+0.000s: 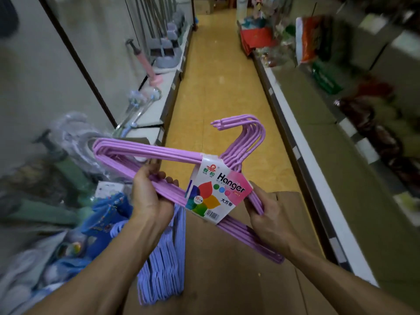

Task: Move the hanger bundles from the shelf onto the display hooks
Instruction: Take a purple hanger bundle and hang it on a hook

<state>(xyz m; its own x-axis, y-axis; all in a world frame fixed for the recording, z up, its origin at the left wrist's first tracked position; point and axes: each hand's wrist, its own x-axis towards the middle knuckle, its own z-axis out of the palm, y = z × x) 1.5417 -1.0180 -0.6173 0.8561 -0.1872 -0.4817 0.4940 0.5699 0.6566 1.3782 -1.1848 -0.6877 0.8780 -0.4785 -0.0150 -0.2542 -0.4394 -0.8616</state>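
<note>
Both hands grip one pink hanger bundle in mid-air above the aisle floor — left hand curled round its lower bars, right hand pinching the bars beside the label — while a blue hanger bundle hangs below the left wrist.

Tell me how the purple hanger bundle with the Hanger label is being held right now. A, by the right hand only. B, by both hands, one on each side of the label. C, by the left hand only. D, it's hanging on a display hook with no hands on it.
B: the left hand and the right hand each grip the purple hanger bundle, either side of its label.
</note>
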